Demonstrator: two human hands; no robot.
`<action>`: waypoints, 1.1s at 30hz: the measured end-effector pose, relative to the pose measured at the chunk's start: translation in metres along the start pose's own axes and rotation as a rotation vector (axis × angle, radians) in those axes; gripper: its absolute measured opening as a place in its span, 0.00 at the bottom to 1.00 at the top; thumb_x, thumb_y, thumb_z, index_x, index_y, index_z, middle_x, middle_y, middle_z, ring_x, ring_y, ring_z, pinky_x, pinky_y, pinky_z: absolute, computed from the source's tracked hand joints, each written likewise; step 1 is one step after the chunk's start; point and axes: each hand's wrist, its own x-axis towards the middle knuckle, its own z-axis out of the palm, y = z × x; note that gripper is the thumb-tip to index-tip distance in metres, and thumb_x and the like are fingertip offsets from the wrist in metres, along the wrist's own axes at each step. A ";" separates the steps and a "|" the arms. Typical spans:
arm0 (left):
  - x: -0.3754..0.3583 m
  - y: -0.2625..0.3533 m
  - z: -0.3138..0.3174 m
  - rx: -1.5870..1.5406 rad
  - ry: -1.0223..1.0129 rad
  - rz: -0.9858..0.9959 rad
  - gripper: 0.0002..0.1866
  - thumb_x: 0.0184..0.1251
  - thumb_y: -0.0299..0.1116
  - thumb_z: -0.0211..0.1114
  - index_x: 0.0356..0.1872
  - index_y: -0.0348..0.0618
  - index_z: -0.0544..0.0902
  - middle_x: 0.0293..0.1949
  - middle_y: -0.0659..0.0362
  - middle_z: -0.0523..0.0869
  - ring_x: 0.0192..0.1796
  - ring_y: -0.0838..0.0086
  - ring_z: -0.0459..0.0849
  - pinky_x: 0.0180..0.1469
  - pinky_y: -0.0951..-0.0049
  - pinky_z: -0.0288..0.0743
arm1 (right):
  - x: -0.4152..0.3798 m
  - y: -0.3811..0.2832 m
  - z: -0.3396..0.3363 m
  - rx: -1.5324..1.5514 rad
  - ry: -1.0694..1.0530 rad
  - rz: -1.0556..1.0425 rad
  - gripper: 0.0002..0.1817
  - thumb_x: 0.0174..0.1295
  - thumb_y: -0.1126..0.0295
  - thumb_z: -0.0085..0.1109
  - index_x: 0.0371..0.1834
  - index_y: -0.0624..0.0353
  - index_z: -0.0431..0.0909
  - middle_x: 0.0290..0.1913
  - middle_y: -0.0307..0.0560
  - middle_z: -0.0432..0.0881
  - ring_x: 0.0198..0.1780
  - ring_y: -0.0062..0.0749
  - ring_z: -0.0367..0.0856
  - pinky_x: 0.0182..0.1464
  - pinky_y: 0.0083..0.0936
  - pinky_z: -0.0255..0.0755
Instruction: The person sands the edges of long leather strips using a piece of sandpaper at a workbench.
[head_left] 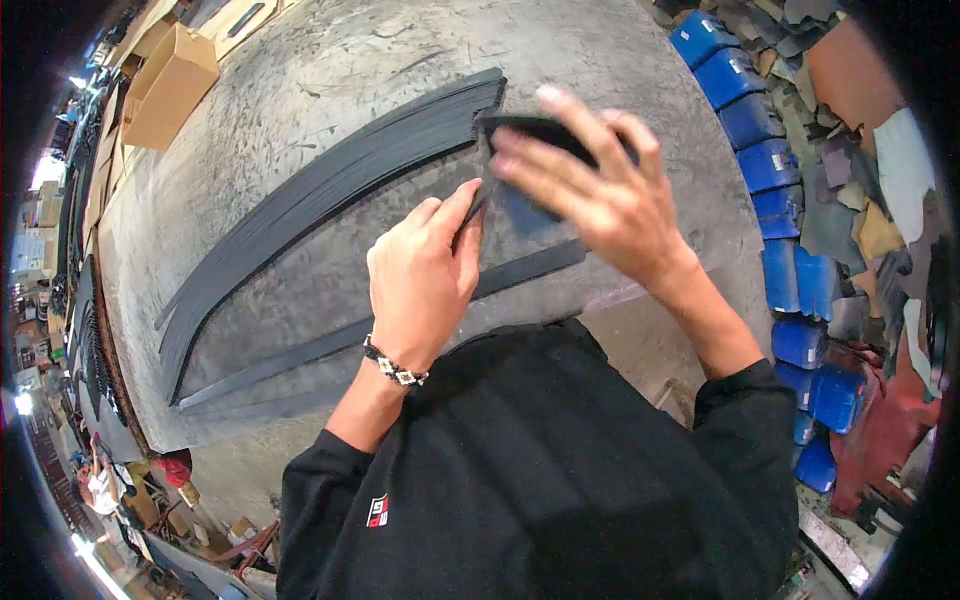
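My left hand [425,265], with a beaded bracelet at the wrist, is closed, its thumb and forefinger pinching a small dark edge [477,207] that looks like a strip end. Just to the right, my right hand [615,190] is blurred by motion. Its fingers are around a black flat piece [555,132] whose kind I cannot make out. Under that hand shows a dark bluish patch [528,215]. A thick, curved stack of long dark strips [330,185] lies beyond my left hand. One single dark strip [300,352] runs along the near side, partly behind my left wrist.
Everything lies on a worn grey table [330,60]. A cardboard box [175,85] stands at its far left. Beyond the right edge are several blue bins [745,120] and piled leather pieces [855,70]. Another person [103,488] is in the distance at lower left.
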 end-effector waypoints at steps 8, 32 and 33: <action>-0.002 -0.001 -0.006 0.045 -0.035 -0.001 0.14 0.69 0.24 0.69 0.55 0.40 0.90 0.37 0.46 0.88 0.37 0.48 0.88 0.40 0.57 0.80 | 0.001 -0.011 -0.004 0.072 0.077 -0.095 0.20 0.73 0.59 0.58 0.65 0.37 0.90 0.74 0.24 0.85 0.83 0.34 0.70 0.76 0.42 0.61; -0.006 -0.001 -0.015 -0.151 -0.010 -0.036 0.17 0.70 0.25 0.73 0.60 0.44 0.91 0.31 0.51 0.82 0.29 0.57 0.82 0.34 0.61 0.75 | 0.007 0.000 -0.003 0.138 0.080 0.106 0.21 0.70 0.62 0.60 0.65 0.39 0.90 0.74 0.26 0.85 0.80 0.36 0.74 0.75 0.45 0.63; -0.008 -0.012 -0.008 -0.189 0.072 0.072 0.18 0.69 0.24 0.73 0.59 0.42 0.91 0.31 0.51 0.81 0.29 0.58 0.80 0.34 0.62 0.75 | 0.011 -0.015 -0.012 0.163 0.103 0.050 0.21 0.70 0.61 0.60 0.64 0.36 0.90 0.73 0.26 0.86 0.80 0.36 0.74 0.75 0.43 0.63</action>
